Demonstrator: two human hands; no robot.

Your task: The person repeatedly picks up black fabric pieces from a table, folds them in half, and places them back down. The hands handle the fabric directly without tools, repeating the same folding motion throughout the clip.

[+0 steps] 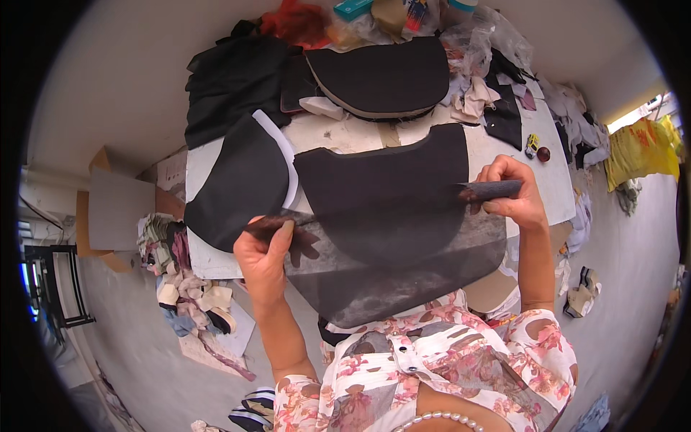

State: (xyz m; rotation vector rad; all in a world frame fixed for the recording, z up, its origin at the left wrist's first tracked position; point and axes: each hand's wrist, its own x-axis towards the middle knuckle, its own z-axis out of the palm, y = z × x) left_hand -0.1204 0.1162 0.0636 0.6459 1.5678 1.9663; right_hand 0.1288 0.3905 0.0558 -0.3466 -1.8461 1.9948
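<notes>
Between my hands hangs a thin, sheer black fabric piece (374, 291) with a curved lower edge. My left hand (265, 253) pinches its left corner, thumb on top. At the other end, my right hand (512, 193) is closed on a folded or rolled edge of the same fabric. Through the sheer cloth and beyond it shows a thick black curved panel (389, 173) with a notched far edge, lying on the table. Left of it, near my left hand, rests another black panel (237, 183) with a white strip along its right edge.
At the table's far side lies a stack of half-round black pieces (381, 75). Black cloth (237, 83) is heaped at the back left. Plastic bags (497, 36) and scraps crowd the back right, near a small toy car (532, 146). Fabric scraps (194, 302) litter the floor.
</notes>
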